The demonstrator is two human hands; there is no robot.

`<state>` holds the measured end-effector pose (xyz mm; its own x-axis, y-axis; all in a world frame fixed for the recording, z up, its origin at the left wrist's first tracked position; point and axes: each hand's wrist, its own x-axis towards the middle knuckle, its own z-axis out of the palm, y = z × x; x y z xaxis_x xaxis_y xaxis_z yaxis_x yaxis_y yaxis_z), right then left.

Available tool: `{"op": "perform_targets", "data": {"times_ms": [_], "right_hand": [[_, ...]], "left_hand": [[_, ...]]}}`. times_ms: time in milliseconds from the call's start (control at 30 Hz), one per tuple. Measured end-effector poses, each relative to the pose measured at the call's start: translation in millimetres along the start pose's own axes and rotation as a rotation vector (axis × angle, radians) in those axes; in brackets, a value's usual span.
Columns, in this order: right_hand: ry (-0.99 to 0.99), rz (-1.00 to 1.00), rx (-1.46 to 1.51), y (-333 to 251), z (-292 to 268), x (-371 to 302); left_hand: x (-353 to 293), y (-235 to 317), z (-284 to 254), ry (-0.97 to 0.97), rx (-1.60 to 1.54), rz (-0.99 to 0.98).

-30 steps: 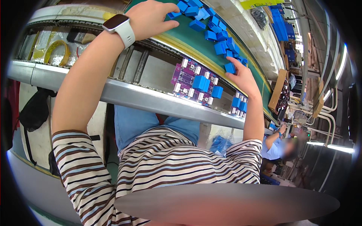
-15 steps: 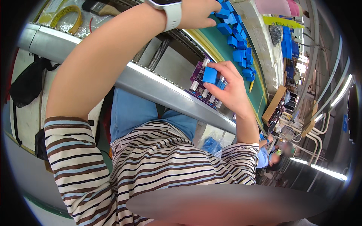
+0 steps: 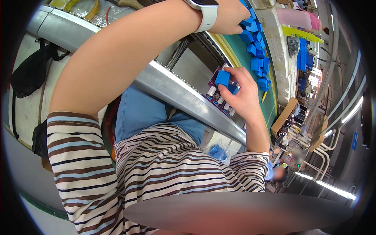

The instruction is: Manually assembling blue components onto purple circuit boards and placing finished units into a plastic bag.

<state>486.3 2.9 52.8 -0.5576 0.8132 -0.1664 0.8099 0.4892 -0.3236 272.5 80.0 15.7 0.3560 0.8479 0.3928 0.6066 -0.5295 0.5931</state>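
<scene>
Between the thumb and fingers of my right hand [image 3: 243, 92] is a blue box-shaped component [image 3: 223, 78]. It is just above a purple circuit board [image 3: 214, 92], which carries white parts and another blue block [image 3: 233, 89] close to my fingers; whether the held piece touches the board is hidden. My left hand [image 3: 230, 16], with a watch [image 3: 207, 15] on its wrist, reaches across to a row of loose blue blocks [image 3: 256, 39]. Its thumb and visible fingers are apart at the near edge of that pile; the other fingers are partly hidden.
A metal rail [image 3: 180, 92] runs between my body and the board. Beyond lies a green strip [image 3: 268, 103] bearing the blue blocks, bordered by white foam [image 3: 280, 51]. A threaded rod [image 3: 178, 53] lies left of the board. A cardboard box [image 3: 284, 117] stands at right; a person [image 3: 274, 172] is farther off.
The whole view has shifted, so the bench appears farther right and lower. My left hand is closer in among the blue blocks. My right hand still holds its blue component over the board.
</scene>
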Motion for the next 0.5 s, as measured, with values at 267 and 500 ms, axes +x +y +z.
{"op": "perform_targets", "data": {"times_ms": [267,500], "right_hand": [[0.044,-0.1,-0.16,-4.6,2.8,0.3],[0.049,-0.142,-0.228,-7.4,1.5,1.9]], "left_hand": [[-0.1,-1.6,-0.1,0.014,0.003,0.013],[-0.5,-0.2,-3.3,-0.007,0.02,-0.008]]}}
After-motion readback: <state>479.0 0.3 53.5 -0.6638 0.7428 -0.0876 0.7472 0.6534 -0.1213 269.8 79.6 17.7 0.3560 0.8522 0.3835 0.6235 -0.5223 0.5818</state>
